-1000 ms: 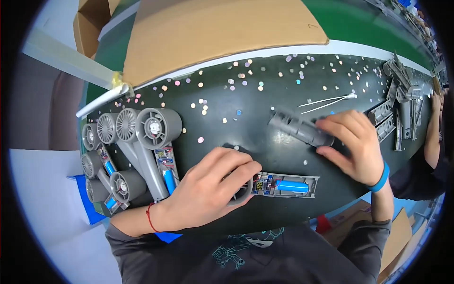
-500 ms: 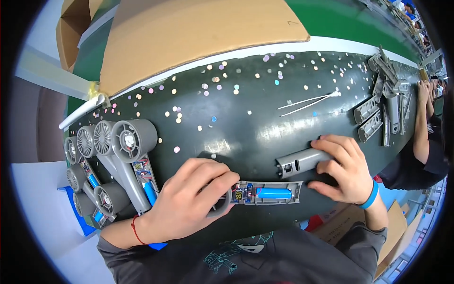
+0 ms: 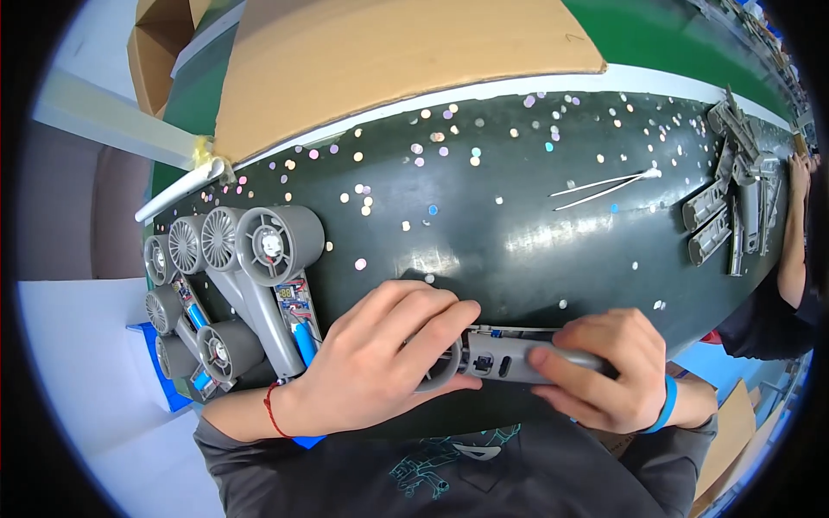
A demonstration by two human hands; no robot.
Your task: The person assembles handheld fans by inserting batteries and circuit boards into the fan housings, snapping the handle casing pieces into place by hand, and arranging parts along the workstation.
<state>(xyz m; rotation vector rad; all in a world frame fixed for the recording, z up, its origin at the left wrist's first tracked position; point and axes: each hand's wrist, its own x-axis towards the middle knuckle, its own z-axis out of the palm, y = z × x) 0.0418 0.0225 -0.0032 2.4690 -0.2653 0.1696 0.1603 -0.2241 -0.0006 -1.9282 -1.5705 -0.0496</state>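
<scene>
My left hand [image 3: 380, 350] is wrapped around the round grey head of a handheld fan [image 3: 444, 371], close in front of me. A grey handle cover [image 3: 501, 358] with oval cut-outs lies over the fan's open handle. My right hand [image 3: 609, 367] grips the cover's far right part, with the thumb pressed on its top. A strip of the handle's inside shows along the cover's far edge; the battery and circuit board are mostly hidden beneath it. Whether the cover is seated, I cannot tell.
Several grey fans [image 3: 278, 246] stand at the left, some with blue batteries [image 3: 304, 343] exposed. White cable strands [image 3: 604, 186] lie beyond my hands. Grey shell parts [image 3: 738, 190] are piled at the right, near another person's arm [image 3: 793, 250]. Cardboard [image 3: 406, 60] borders the far edge.
My right hand has picked up the handle cover from the table and brought it nearer and left, onto the fan's handle. My left hand still holds the fan head. The view has shifted slightly.
</scene>
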